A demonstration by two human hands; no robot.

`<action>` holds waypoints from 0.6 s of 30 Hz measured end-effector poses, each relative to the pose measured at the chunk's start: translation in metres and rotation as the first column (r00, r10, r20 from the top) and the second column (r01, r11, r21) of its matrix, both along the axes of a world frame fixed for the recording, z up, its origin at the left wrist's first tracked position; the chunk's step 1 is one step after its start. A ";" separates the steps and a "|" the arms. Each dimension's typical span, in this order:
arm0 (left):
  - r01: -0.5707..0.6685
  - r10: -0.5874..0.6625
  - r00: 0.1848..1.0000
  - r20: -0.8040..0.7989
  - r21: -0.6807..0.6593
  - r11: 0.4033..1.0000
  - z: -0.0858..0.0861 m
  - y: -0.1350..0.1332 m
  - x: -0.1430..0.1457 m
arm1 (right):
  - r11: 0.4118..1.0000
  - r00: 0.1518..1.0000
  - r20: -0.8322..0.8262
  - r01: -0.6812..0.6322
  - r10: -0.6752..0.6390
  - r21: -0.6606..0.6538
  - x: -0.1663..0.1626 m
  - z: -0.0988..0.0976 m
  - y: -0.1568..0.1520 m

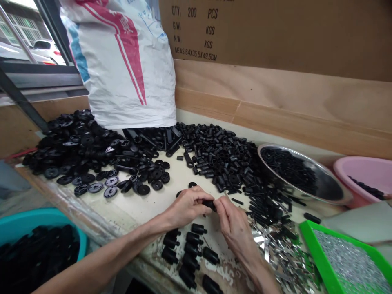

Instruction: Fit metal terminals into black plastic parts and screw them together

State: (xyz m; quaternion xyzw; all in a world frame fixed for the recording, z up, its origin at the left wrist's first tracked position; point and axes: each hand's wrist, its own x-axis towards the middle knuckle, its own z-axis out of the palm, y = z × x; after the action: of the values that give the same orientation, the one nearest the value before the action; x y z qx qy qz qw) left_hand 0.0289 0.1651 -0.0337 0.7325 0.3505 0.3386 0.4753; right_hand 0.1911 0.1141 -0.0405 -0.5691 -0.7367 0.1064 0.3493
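Note:
Over the middle of the table, my left hand [188,206] pinches a short black plastic part [210,204]. My right hand [233,218] is closed at the part's other end, its fingertips touching it; whether a smaller piece sits in those fingers is hidden. Below the hands lie several black cylindrical pieces with a narrower tip [190,261], set in loose rows. Just beyond my left hand is a small round black cap [192,185]. A thin black pin [237,201] lies close to my right hand.
Black discs [92,155] pile up at left, black tubes [220,151] at centre. On the right are a steel bowl [344,196], a pink basin [346,163], metal strips [288,257] and a green tray [309,237]. A white sack [131,69] stands behind; a teal tub [81,237] sits lower left.

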 end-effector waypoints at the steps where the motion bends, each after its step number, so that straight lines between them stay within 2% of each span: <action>1: 0.019 -0.017 0.999 0.031 -0.056 0.998 0.001 0.000 0.000 | 1.000 1.000 0.003 -0.012 0.012 0.011 0.001 0.001 0.000; 5: 0.062 -0.027 0.992 0.124 -0.284 0.957 0.006 -0.001 -0.001 | 0.997 0.998 0.010 -0.058 0.058 0.042 0.003 0.004 0.001; 8: 0.061 -0.006 0.987 0.160 -0.337 0.939 0.009 -0.004 0.000 | 0.998 0.999 0.015 -0.041 0.040 0.037 0.003 0.004 0.001; 10: -0.002 0.035 0.990 0.133 -0.241 0.970 0.010 -0.006 0.001 | 1.000 1.000 0.017 -0.007 0.007 0.021 0.003 0.004 0.000; 12: -0.071 0.076 0.994 0.078 -0.059 0.996 0.009 -0.009 0.001 | 1.000 1.000 0.012 0.019 -0.019 0.005 0.002 0.003 0.001; 15: -0.085 0.084 0.996 0.010 0.175 0.981 0.006 -0.012 0.002 | 1.000 1.000 -0.004 0.023 -0.023 -0.018 0.001 0.001 0.002; 18: -0.073 0.084 0.995 -0.048 0.204 0.976 0.004 -0.010 0.002 | 0.999 1.000 -0.014 0.022 -0.022 -0.033 -0.001 0.001 0.001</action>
State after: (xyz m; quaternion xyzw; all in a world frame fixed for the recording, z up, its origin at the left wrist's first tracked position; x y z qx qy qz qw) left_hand 0.0313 0.1547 -0.0301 0.7719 0.3561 0.3702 0.3746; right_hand 0.1905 0.1156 -0.0397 -0.5822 -0.7260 0.1188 0.3462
